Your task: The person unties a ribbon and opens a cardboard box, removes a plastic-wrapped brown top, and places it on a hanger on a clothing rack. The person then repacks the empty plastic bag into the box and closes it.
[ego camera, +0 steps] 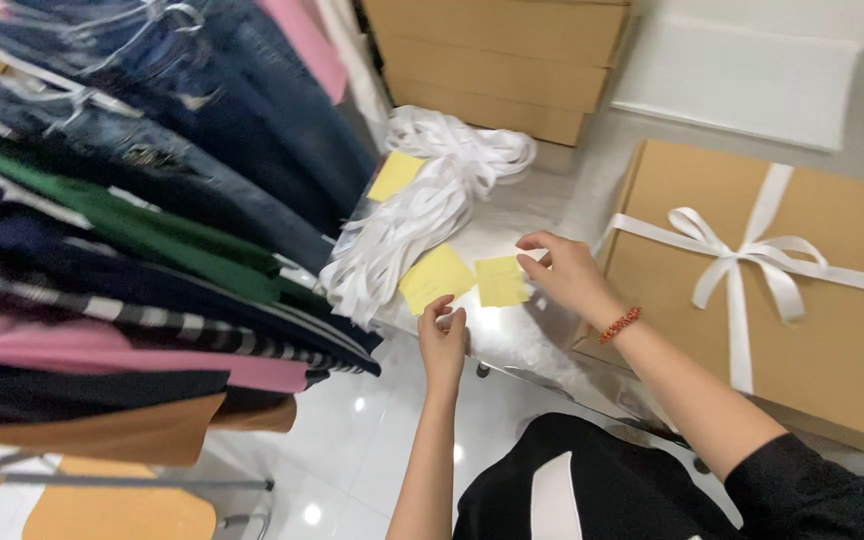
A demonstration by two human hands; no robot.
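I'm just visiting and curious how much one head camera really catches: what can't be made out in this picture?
- Head view: any writing on the yellow notes is too small to tell.
- The left hand and right hand cover parts of the notes' edges.
- The ribboned cardboard box is cut off by the right edge.
- The hanging clothes run off the left edge and overlap, hiding each other.
- The white ribbon bundle lies partly under a third note.

Surface: a shiny silver table (512,335) carried everything.
Landmark: a brown box tied with white ribbon (802,290) sat on it.
Left of box: two yellow sticky notes (436,277) (501,281) lay flat on the tabletop.
Farther left of box: a heap of white ribbon (422,215) rested there.
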